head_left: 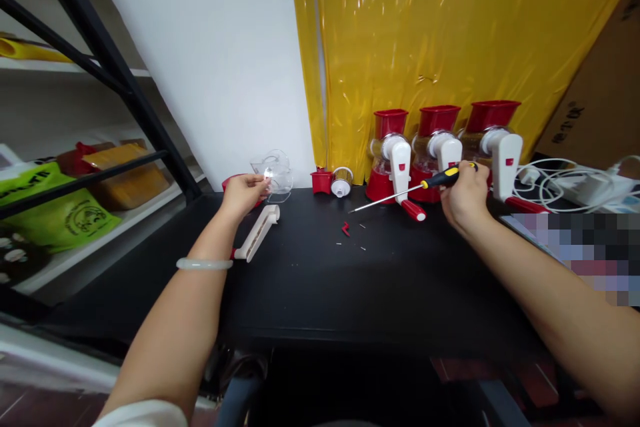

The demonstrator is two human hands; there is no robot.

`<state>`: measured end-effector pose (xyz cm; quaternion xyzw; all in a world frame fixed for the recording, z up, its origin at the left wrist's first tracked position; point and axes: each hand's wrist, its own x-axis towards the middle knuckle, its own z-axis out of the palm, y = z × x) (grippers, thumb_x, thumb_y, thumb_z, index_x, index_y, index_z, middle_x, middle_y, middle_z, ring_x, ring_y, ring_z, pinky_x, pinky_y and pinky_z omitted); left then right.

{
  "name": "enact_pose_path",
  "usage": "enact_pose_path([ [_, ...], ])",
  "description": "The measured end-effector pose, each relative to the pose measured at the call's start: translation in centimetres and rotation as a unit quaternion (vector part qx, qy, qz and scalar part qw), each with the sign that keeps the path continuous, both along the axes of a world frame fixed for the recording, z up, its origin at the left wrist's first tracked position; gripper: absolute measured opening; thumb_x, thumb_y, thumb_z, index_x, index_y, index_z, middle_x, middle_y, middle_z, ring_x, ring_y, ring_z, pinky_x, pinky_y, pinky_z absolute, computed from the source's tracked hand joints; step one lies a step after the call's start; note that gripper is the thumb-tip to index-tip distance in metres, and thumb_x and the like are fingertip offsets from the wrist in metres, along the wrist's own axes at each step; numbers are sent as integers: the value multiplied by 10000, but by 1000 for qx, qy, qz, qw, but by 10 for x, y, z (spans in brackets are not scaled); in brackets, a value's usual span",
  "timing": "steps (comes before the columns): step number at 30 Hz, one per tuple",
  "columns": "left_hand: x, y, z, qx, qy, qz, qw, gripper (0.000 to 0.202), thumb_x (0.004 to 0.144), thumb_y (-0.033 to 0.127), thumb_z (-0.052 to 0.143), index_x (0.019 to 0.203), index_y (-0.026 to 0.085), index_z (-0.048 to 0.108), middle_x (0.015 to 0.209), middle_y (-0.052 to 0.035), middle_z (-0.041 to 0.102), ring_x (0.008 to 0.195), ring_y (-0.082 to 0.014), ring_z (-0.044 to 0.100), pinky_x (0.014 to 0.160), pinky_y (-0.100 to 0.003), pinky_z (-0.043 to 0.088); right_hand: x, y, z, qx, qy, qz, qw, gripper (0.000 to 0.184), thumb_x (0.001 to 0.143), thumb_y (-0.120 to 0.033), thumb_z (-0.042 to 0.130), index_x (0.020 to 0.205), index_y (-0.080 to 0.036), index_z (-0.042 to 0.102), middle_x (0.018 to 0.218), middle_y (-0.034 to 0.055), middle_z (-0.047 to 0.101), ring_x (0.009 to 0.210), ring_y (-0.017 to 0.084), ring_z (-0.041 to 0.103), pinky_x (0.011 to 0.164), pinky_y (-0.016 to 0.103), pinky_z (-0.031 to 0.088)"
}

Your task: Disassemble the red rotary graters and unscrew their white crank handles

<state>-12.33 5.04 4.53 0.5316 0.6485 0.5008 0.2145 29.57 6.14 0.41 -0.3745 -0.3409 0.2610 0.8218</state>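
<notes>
A person's left hand [243, 193], at ten o'clock on the black tabletop [320, 280], closes its grip narrowly on the near edge of a clear plastic housing [274, 172], fingertips pinched on the rim. The housing stands at the back of the tabletop against the white wall [220, 47]. A pale bangle [204, 264] circles the left wrist.

At two o'clock, the right hand [465, 197] has its grip wrapped firmly around the yellow-and-black handle of a screwdriver [443, 179]. The steel shaft slants down toward eight o'clock, and its tip hangs just above the tabletop near the centre.

A white crank handle [257, 232] lies flat just below the left hand. A small red clip [345, 229] and a few tiny screws rest near the screwdriver's tip. Along the back edge, at twelve to one o'clock, stand a small red cup [321, 181], a metal drum [343, 181] and three red-and-white hand-crank grinders [435, 143] in a row, the right hand just in front of the last two. A yellow plastic sheet [450, 33] hangs behind them.

White cables [560, 183] lie coiled at three o'clock. At nine o'clock, a shelf [115, 213] behind a black frame carries a green bag [60, 210].
</notes>
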Motion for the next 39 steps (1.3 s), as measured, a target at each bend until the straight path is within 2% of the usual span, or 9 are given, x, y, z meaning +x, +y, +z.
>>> enact_pose_path([
  [4,-1,2,-7,-24,6,-17,1000,336,682,330,802,888,88,691,732,-76,727,723,-190,722,703,-269,584,-1,-1,0,-7,5,1,1000,144,875,-297,521,918,-242,396,820,-46,461,595,87,475,459,208,398],
  [10,23,-8,-6,-132,35,-75,988,252,678,247,809,828,88,683,644,-61,707,670,-185,718,676,-279,589,-2,-2,1,-17,0,6,1000,88,885,-241,476,928,-241,399,820,-41,463,617,94,475,465,210,408],
  [19,33,-10,-20,-242,187,-94,947,482,760,133,703,1217,27,595,595,-74,698,668,-232,728,620,-285,579,-1,-1,0,-6,6,6,1000,142,866,-289,525,923,-239,406,832,-39,463,606,92,468,470,212,394],
  [24,28,-18,-6,-211,305,-80,925,415,773,274,705,1144,100,635,669,-80,719,695,-228,722,636,-274,542,-3,-4,2,-10,-1,6,1000,133,859,-288,519,915,-238,409,830,-38,466,615,97,473,472,213,401],
  [28,11,-36,19,-119,465,5,877,487,689,552,722,1013,194,661,994,-115,739,957,-302,689,723,-317,508,-1,-3,2,-16,6,2,1000,181,835,-326,550,918,-241,413,837,-39,464,646,99,486,488,209,410],
  [30,6,-43,25,-155,507,22,848,665,605,628,742,1080,178,628,1095,-162,711,1005,-342,667,732,-331,497,-1,-3,2,-18,12,0,1000,165,835,-318,535,913,-242,412,838,-38,466,657,99,491,490,208,412],
  [33,6,-43,21,-258,519,-7,815,748,522,587,795,1104,153,613,1096,-200,706,968,-346,676,723,-325,493,-1,-3,3,-27,9,-1,1000,123,843,-290,504,912,-243,414,840,-37,472,673,102,497,488,205,412],
  [36,8,-36,10,-289,510,-19,810,609,529,451,809,1033,153,642,1046,-194,719,923,-328,687,706,-322,500,-2,-5,4,-22,13,-1,1000,115,843,-274,500,909,-240,412,832,-39,471,659,100,488,486,206,406],
  [39,5,-30,3,-317,479,-32,818,327,545,307,778,815,152,679,853,-169,735,823,-327,695,674,-345,511,-3,-7,6,-14,17,6,1000,126,846,-274,512,908,-240,407,820,-42,466,632,96,472,484,208,401],
])
